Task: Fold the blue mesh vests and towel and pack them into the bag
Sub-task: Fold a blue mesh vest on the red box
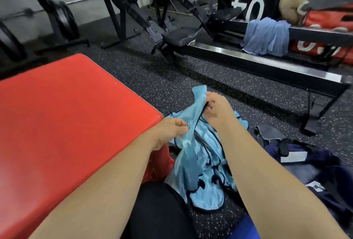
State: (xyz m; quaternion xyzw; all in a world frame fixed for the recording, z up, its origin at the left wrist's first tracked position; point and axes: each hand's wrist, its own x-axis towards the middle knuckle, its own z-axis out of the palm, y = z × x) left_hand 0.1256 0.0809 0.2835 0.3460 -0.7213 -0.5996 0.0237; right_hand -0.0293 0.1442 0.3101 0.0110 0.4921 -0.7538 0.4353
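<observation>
Left hand (172, 133) and right hand (215, 109) each pinch a dark-trimmed edge of one light-blue, glossy mesh vest (193, 124), lifted above the heaped vests (206, 173) on the speckled floor (172, 78); light, limp, probably slippery fabric, best held at the bound edges.

Both hands, left (170, 131) and right (215, 109), pinch a blue vest (194, 154) (others heaped beneath).

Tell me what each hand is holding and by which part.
Both hold one blue mesh vest, raised from the pile: the left hand pinches its lower fabric, the right hand its upper, dark-trimmed edge.
</observation>
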